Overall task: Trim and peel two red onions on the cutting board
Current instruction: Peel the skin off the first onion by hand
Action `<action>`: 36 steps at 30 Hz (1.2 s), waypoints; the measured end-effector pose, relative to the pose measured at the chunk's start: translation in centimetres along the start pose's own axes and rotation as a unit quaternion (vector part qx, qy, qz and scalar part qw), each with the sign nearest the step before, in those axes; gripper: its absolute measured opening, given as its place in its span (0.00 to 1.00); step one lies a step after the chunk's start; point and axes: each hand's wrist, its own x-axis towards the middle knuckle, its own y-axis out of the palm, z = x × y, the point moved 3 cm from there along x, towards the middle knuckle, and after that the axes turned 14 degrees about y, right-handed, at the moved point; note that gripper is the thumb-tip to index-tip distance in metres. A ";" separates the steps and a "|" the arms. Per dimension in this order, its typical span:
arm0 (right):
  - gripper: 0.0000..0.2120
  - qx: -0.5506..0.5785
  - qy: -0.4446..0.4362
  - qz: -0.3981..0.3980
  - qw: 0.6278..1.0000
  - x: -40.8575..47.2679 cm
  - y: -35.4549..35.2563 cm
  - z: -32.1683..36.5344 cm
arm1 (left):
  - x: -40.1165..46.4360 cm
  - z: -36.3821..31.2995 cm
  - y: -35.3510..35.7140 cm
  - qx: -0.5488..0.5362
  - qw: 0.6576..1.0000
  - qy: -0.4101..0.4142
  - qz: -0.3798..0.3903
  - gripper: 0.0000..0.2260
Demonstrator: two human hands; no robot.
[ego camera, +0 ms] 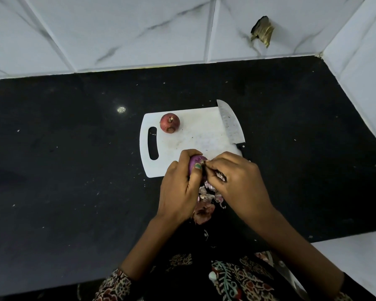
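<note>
1. Step in hand, as I read it: stripping skin off the first red onion (pixel 197 160). The purple flesh showing suggests it is mostly peeled.
2. That onion sits at the near edge of the white cutting board (pixel 195 135), cupped in the left hand (pixel 181 187).
3. Left hand: fingers curl round the onion, thumb across its front. Forearm comes in from the near-left side of the board.
4. Right hand (pixel 239 181): fingertips pinch a strip of dark skin right at the onion, touching the left thumb. Wrist sits just off the board's near-right corner.
5. To do it well: pull the strip along the curve, rotate the onion with the left hand, and take only the dry layer.
6. Peel scraps (pixel 206 203) pile on the black counter just nearer than the board, between the wrists.
7. Second red onion (pixel 170 122), skin on, rests at the board's far-left end beside the handle slot.
8. Knife (pixel 229 124) lies along the board's right edge, untouched.
</note>
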 end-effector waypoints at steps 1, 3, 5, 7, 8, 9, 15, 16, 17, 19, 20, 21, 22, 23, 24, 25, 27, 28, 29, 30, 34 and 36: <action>0.07 0.002 0.006 -0.005 1.000 0.0 0.1 -0.1 | 0.0 0.0 0.1 0.001 1.000 0.002 0.002 0.13; 0.05 -0.001 0.015 -0.018 1.000 0.1 0.4 -0.2 | 0.0 0.0 0.1 0.001 1.000 0.004 0.002 0.14; 0.05 -0.014 0.017 -0.036 0.999 0.0 0.6 -0.3 | 0.0 -0.1 0.1 -0.003 1.000 0.006 0.000 0.14; 0.06 -0.024 0.007 -0.055 0.998 -0.1 0.6 -0.2 | 0.1 -0.2 0.1 -0.015 1.000 0.006 -0.003 0.14; 0.06 -0.024 0.002 -0.064 0.998 -0.1 0.5 -0.1 | 0.1 -0.3 0.2 -0.025 1.000 0.004 -0.007 0.14; 0.06 -0.021 -0.002 -0.071 0.997 -0.1 0.5 -0.1 | 0.0 -0.2 0.2 -0.037 0.999 0.002 -0.011 0.14; 0.03 0.015 -0.005 -0.102 0.995 -0.1 0.6 0.0 | -0.3 0.0 0.8 -0.119 0.992 -0.025 -0.038 0.14; 0.02 0.023 -0.003 -0.108 0.994 -0.1 0.6 0.0 | -0.4 0.0 0.8 -0.133 0.990 -0.033 -0.041 0.15; 0.02 0.031 0.000 -0.113 0.993 0.0 0.7 0.0 | -0.5 0.0 0.9 -0.146 0.988 -0.040 -0.043 0.15; 0.01 0.046 0.013 -0.122 0.991 0.0 0.8 0.0 | -0.6 0.0 1.1 -0.166 0.984 -0.052 -0.041 0.15; 0.01 0.056 0.023 -0.123 0.991 0.1 0.8 0.0 | -0.7 -0.1 1.1 -0.176 0.982 -0.057 -0.038 0.15; 0.01 0.070 0.036 -0.121 0.990 0.2 0.8 0.0 | -0.8 -0.2 1.2 -0.184 0.980 -0.060 -0.035 0.15; 0.02 0.089 0.051 -0.117 0.988 0.3 0.8 0.0 | -0.8 -0.3 1.2 -0.194 0.978 -0.063 -0.034 0.14; 0.02 0.114 0.072 -0.110 0.985 0.3 0.8 -0.1 | -0.8 -0.3 1.3 -0.205 0.976 -0.066 -0.032 0.14; 0.02 0.141 0.101 -0.100 0.980 0.2 0.7 -0.2 | -0.8 -0.4 1.4 -0.215 0.974 -0.068 -0.031 0.14; 0.03 0.169 0.135 -0.088 0.972 0.1 0.6 -0.2 | -0.9 -0.5 1.4 -0.224 0.972 -0.069 -0.030 0.14; 0.04 0.221 0.203 -0.061 0.952 -0.1 0.6 -0.5 | -0.9 -0.7 1.4 -0.241 0.967 -0.075 -0.026 0.12; 0.05 0.243 0.228 -0.052 0.941 -0.1 0.6 -0.6 | -0.9 -0.8 1.4 -0.248 0.965 -0.081 -0.024 0.11; 0.06 0.259 0.245 -0.046 0.933 -0.1 0.6 -0.7 | -0.9 -0.8 1.5 -0.252 0.964 -0.086 -0.024 0.12; 0.06 0.273 0.258 -0.043 0.926 0.0 0.6 -0.7 | -0.9 -0.8 1.5 -0.256 0.962 -0.092 -0.023 0.12; 0.08 0.341 0.312 -0.015 0.887 0.0 0.3 -0.8 | -0.8 -0.2 1.7 -0.275 0.951 -0.138 -0.034 0.13; 0.09 0.355 0.311 -0.004 0.882 -0.1 0.1 -0.7 | -0.7 -0.2 1.6 -0.278 0.948 -0.149 -0.040 0.13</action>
